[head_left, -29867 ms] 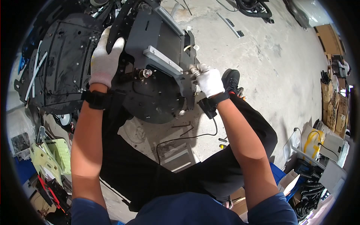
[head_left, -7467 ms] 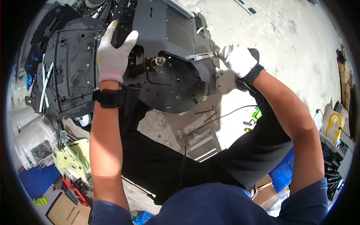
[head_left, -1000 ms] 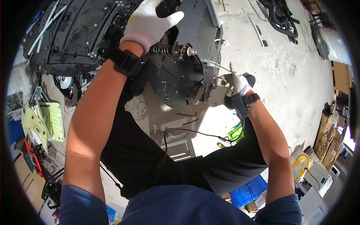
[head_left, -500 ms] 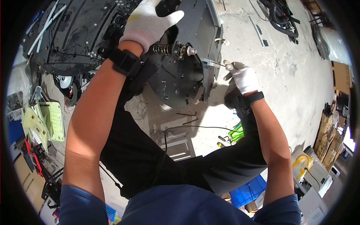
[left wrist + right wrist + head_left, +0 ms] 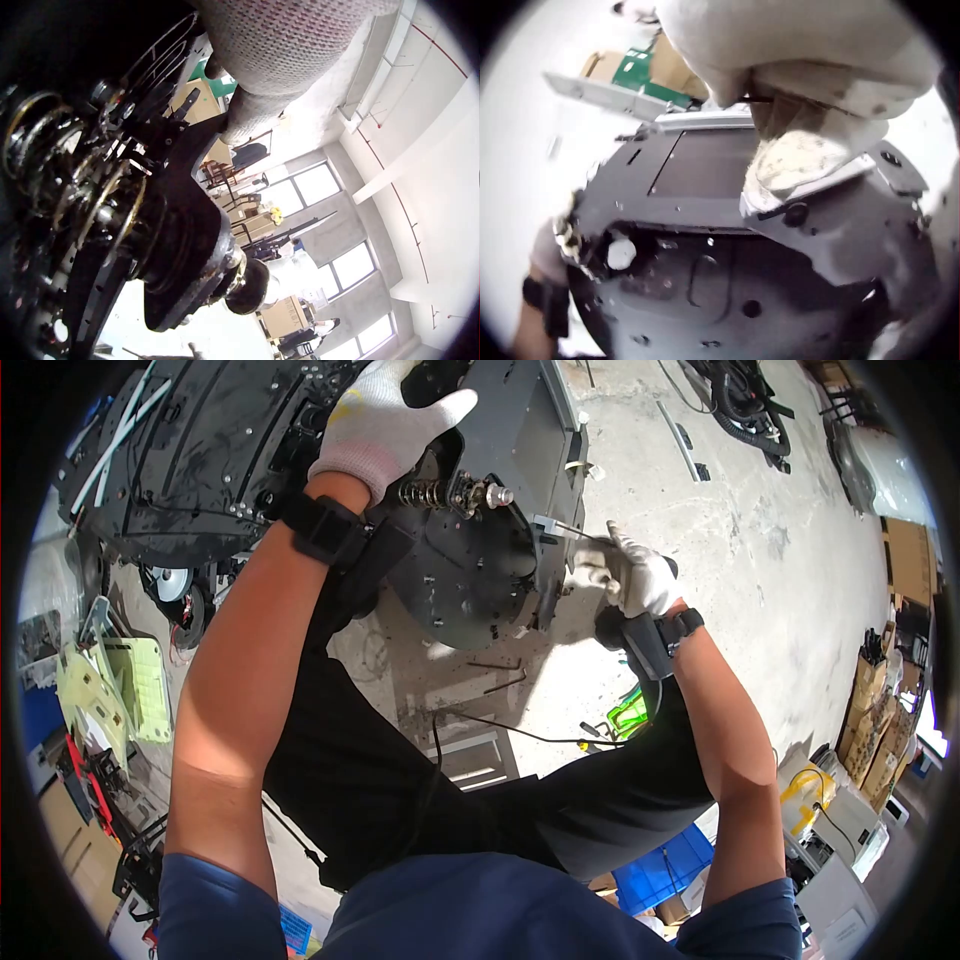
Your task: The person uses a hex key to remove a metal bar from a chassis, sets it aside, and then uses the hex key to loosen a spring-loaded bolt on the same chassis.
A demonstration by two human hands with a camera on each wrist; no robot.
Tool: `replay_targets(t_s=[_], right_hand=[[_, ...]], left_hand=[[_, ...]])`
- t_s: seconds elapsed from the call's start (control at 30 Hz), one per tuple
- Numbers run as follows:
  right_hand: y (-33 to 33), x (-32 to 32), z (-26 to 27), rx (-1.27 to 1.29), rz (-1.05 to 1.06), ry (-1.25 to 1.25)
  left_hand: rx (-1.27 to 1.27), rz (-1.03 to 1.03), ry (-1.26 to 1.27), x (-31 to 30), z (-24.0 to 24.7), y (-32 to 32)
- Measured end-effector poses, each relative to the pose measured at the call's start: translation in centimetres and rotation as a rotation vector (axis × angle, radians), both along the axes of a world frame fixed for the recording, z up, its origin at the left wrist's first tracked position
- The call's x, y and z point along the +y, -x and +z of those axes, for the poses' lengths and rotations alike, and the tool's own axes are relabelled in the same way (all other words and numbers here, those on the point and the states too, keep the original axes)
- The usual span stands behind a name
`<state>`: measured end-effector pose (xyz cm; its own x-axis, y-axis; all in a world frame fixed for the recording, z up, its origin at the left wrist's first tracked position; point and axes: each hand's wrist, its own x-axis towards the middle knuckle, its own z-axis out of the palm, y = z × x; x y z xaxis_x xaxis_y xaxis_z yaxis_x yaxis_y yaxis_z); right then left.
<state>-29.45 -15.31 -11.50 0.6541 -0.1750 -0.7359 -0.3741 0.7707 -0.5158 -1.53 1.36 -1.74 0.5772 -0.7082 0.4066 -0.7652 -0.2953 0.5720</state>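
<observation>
In the head view my gloved left hand (image 5: 385,420) rests on the black vehicle chassis (image 5: 460,580), thumb spread out, its fingertips cut off by the top edge. Just below it sticks out a coil-spring shock absorber (image 5: 425,493) with a bolt at its end, seen close in the left wrist view. A thin metal rod like a hex key (image 5: 578,532) runs from a silver aluminium profile (image 5: 545,525) on the chassis side to my gloved right hand (image 5: 635,575). One finger lies along the rod's outer end while the others curl below. The right wrist view shows this hand over the profile (image 5: 847,176).
Two L-shaped hex keys (image 5: 505,680) lie on the floor below the chassis. A black cable (image 5: 530,737) crosses between the legs near a bright green item (image 5: 628,712). Pale green panels (image 5: 140,690) stand at left, a blue bin (image 5: 665,870) at lower right.
Over the last second my right hand rises to the rod and drops slightly again, fingers moving around its end. My left hand stays on the chassis. Since the oldest frames, my view has shifted.
</observation>
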Motion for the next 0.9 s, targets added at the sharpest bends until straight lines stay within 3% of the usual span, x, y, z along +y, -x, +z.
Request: replay_targets(t_s=[0.07,0.17,0.23,0.3,0.33,0.37,0.43,0.5,0.57,0.63,0.7,0.9], right_hand=[[0.5,-1.0,0.5,-0.055,0.111,-0.231],[0.7,-1.6,-1.4,0.054,0.016,-0.017],[0.5,-2.3,-1.4,0.064,0.105,-0.085],[-0.9,-0.4,2.1,0.221,0.436,0.674],[-1.2,0.5,3.6,0.295,0.462,0.827],[-0.9,0.2,2.7,0.294,0.466,0.829],[0.1,-0.3,1.1,0.122,0.688,1.572],[0.0,0.2,1.1,0.139,0.637,1.466],[-1.0,1.2,2.5,0.308,0.456,0.918],[-1.2,0.9,3.0,0.338,0.513,0.882],[-1.4,0.8,2.9,0.343,0.219,0.629],[-1.1,0.2,-0.1,0.246,0.104,0.699]], left_hand=[[0.000,0.004,0.009,-0.2,-0.1,0.0],[0.101,0.078,-0.137,-0.2,-1.1,-0.9],[0.063,0.070,-0.139,-0.2,-1.3,-1.0],[0.066,0.077,-0.137,-0.3,-1.2,-0.8],[0.069,0.085,-0.135,-0.3,-1.2,-0.8],[0.070,0.090,-0.133,-0.3,-1.2,-0.8],[0.054,0.085,-0.143,-0.3,-1.3,-0.9],[0.070,0.083,-0.133,-0.4,-1.2,-0.8],[0.085,0.085,-0.128,-0.2,-1.3,-0.9],[0.021,0.074,-0.117,-0.3,-1.6,-1.0],[0.027,0.070,-0.112,-0.3,-1.7,-1.1],[0.042,0.075,-0.124,-0.3,-1.4,-0.9]])
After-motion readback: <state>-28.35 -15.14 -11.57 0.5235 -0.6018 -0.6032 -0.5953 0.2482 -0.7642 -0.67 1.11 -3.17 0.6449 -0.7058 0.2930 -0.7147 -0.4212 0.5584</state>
